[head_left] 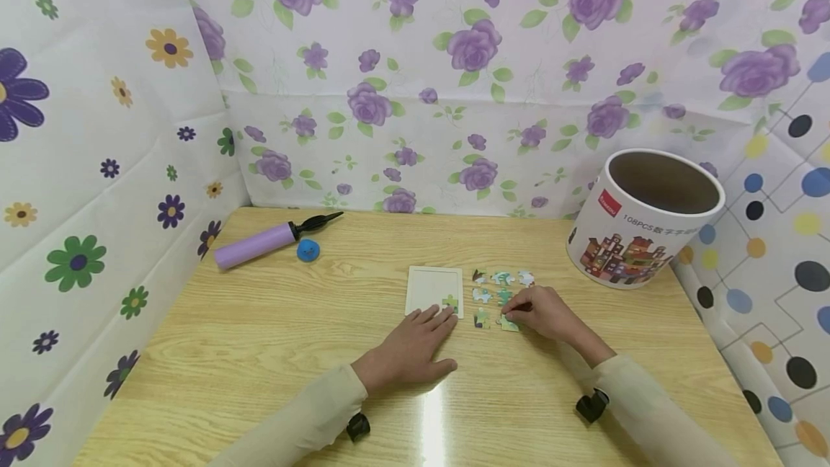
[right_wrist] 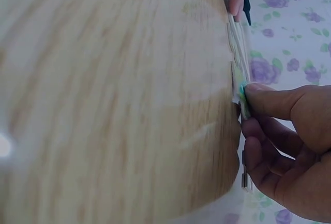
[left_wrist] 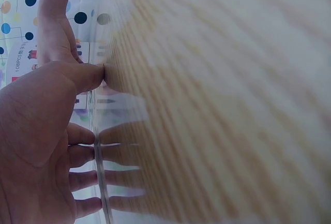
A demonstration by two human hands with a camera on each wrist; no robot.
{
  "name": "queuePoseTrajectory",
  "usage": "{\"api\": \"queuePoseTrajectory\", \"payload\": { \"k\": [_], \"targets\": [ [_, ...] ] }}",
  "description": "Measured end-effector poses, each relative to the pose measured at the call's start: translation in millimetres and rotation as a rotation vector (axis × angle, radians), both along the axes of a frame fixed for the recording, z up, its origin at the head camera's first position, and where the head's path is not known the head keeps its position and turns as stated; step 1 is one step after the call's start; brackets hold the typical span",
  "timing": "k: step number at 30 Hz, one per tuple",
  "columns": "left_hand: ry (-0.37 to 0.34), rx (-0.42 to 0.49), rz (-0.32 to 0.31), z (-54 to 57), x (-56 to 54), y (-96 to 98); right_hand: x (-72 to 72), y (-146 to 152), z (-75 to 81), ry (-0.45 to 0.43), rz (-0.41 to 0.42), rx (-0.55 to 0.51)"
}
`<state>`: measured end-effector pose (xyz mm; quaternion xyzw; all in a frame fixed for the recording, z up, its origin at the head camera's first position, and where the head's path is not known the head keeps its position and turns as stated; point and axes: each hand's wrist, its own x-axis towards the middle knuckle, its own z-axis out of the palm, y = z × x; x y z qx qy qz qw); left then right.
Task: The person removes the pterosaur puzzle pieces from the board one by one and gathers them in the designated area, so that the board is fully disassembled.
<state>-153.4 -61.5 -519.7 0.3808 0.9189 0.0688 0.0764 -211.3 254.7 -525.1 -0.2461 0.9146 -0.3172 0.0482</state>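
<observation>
My left hand (head_left: 415, 346) lies palm down with its fingers straight, the fingertips over the lower edge of a pale puzzle frame (head_left: 424, 282). Inside the frame, a green jigsaw piece (head_left: 450, 301) sits in the lower right corner. To the right of the frame, my right hand (head_left: 545, 314) pinches a greenish jigsaw piece (head_left: 509, 325) between thumb and fingers, close over the table. The right wrist view shows this piece (right_wrist: 243, 95) tilted up at the thumb tip. Several loose jigsaw pieces (head_left: 482, 295) lie in rows between the frame and my right hand, which partly hides some.
A large white printed bucket (head_left: 622, 229) stands at the back right of the wooden table (head_left: 259, 352). A purple hand pump (head_left: 256, 246) with a black nozzle and a small blue toy (head_left: 308, 250) lie at the back left. Flowered cloth (head_left: 415, 128) hangs behind.
</observation>
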Motion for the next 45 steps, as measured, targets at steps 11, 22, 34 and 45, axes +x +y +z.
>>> {"api": "queuePoseTrajectory", "payload": {
  "k": [11,22,34,45],
  "targets": [
    [0.011,-0.004,-0.012,2.9,1.5,0.2,1.4,-6,10.1,-0.027,-0.046,-0.016],
    [0.012,-0.035,-0.011,1.4,1.0,2.7,-5.5,-16,13.8,0.001,-0.007,-0.026],
    [0.018,-0.040,0.011,2.2,0.7,2.7,-14.5,-28,14.6,0.021,0.017,-0.013],
    [0.022,-0.038,0.013,1.4,1.9,2.0,-32.2,-62,14.6,0.003,0.036,-0.022]
  ]
}}
